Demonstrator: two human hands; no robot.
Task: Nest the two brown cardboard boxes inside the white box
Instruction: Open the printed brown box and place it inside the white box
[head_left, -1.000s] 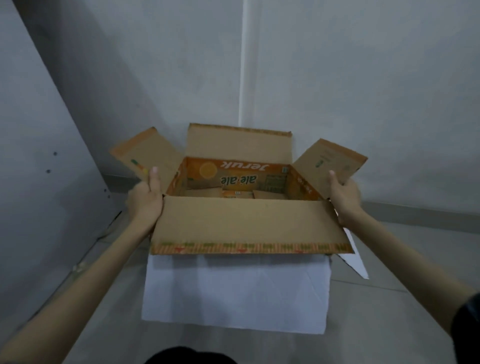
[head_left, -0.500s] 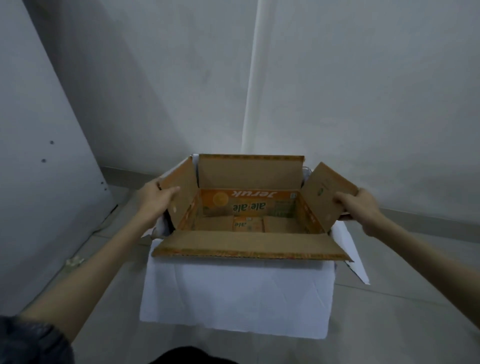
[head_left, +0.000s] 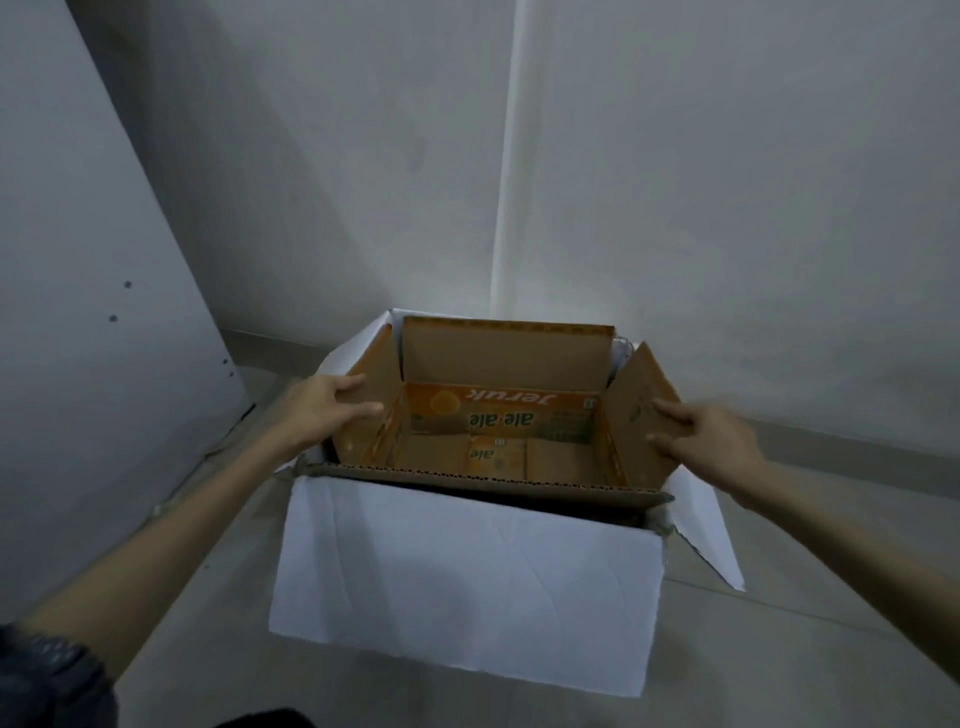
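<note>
The open brown cardboard box with orange printed walls (head_left: 498, 431) sits down inside the large white cardboard box (head_left: 462, 582) on the floor, its long axis running side to side between the left hand (head_left: 324, 410) and right hand (head_left: 714, 441), both loose-fingered against its end flaps, gripping nothing

Between the left hand (head_left: 324, 410) and the right hand (head_left: 711, 441), the brown box (head_left: 506, 358) has plain tan flaps, an orange inner wall with green and white lettering, and orange-speckled flap edges. Below both hands, the white box (head_left: 467, 582) is unmarked. The floor (head_left: 805, 675) is grey.
</note>
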